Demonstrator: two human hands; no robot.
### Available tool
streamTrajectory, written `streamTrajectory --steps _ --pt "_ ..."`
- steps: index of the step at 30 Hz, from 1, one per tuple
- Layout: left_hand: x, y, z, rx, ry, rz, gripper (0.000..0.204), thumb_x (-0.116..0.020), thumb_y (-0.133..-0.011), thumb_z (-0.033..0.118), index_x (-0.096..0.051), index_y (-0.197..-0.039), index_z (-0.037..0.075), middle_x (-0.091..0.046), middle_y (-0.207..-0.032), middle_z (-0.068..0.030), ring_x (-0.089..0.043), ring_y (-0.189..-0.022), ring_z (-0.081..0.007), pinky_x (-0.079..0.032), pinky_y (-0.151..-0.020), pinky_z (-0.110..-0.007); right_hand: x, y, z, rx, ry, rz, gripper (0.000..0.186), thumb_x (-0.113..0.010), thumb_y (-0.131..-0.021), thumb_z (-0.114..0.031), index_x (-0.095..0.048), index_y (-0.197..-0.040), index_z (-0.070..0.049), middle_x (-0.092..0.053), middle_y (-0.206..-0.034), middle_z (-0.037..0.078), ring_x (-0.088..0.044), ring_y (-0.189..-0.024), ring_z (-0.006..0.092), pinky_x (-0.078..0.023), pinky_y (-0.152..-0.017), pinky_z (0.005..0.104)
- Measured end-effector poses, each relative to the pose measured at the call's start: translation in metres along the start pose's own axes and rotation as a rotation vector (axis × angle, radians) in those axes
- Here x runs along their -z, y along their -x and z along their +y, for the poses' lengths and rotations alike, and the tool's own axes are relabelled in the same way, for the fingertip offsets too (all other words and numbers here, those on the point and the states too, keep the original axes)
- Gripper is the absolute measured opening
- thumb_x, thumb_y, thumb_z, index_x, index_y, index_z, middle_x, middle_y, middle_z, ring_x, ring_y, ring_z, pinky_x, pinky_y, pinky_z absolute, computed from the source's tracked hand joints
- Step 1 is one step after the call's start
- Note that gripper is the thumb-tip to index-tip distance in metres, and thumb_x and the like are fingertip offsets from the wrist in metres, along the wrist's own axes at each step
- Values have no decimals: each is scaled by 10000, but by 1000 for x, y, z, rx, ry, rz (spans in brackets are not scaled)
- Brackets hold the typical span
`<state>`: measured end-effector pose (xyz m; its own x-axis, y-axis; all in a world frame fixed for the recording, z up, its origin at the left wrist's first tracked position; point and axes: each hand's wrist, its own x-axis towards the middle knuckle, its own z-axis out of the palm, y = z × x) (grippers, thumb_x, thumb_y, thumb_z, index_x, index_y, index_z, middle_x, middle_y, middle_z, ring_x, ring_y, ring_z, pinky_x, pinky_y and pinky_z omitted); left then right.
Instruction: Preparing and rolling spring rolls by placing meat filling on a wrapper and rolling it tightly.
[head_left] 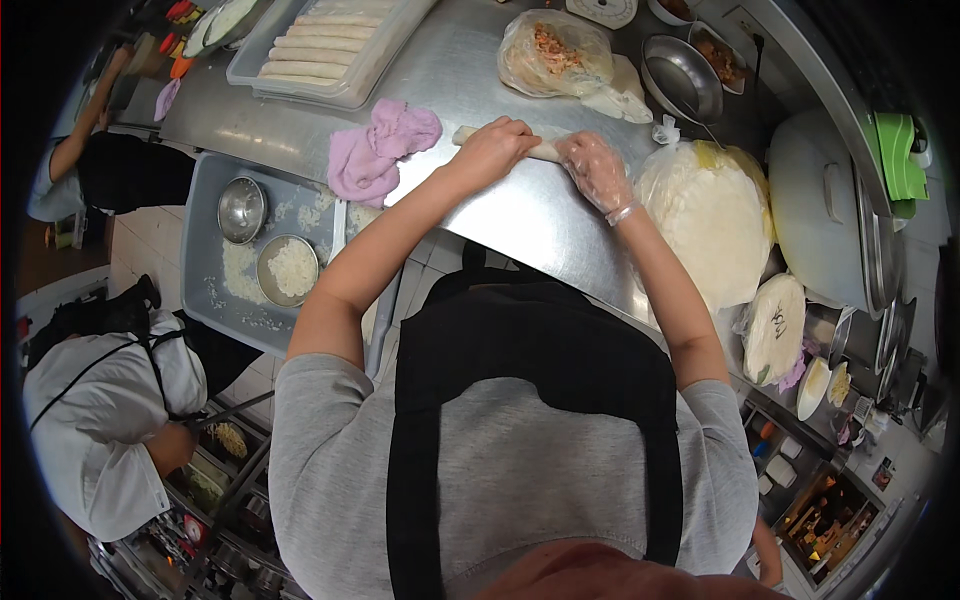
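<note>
On the steel counter [470,75] lies a long, pale rolled pastry, a spring roll [544,151], with both of my hands on it. My bare left hand [497,150] curls its fingers over the roll's left part, and the left end sticks out past it. At the right end my right hand [595,170], in a clear plastic glove, has its fingers bent round the roll. A crumpled pink cloth [370,160] rests left of my left hand. Beyond my right hand sits a clear plastic bag of orange-flecked filling [555,55].
A plastic container [345,95] of similar rolls stands at the far left. Bagged round wrappers [705,220] lie on the right, beside a large lidded metal pot [820,200]. A grey tub [205,290] holds metal bowls and white shreds. Two people work at the left.
</note>
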<state>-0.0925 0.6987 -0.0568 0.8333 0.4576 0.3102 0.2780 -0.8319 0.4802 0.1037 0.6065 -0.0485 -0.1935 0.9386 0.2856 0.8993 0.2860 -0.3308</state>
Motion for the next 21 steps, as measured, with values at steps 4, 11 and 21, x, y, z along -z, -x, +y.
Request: streamTrajectory --steps 4,11,21 --pt "-7 0 12 -57 -125 86 285 -584 -760 44 -630 -1039 10 -602 -1015 -94 -553 -982 -246 -465 -845 -339 2 -15 16 -102 -217 -72 154 -626 -782 -82 -658 -933 -84 -585 -888 89 -564 -894 268 -468 -749 369" --pt "-8 -13 0 -18 -17 66 306 -585 -753 43 -620 -1055 11 -598 -1046 -88 -548 -989 -249 -464 -846 -353 -4 -5 4 53 -26 112 131 -632 -775 -108 -640 -901 -74 -596 -929 88 -571 -911 273 -475 -776 359" --pt "-9 -25 -9 -69 -24 54 306 -613 -777 70 -611 -1075 -2 -590 -1077 -109 -542 -998 -273 -456 -868 -356 1 -25 18 -75 -38 -6 181 -610 -789 -144 -643 -946 -60 -602 -938 102 -565 -941 282 -466 -810 370"
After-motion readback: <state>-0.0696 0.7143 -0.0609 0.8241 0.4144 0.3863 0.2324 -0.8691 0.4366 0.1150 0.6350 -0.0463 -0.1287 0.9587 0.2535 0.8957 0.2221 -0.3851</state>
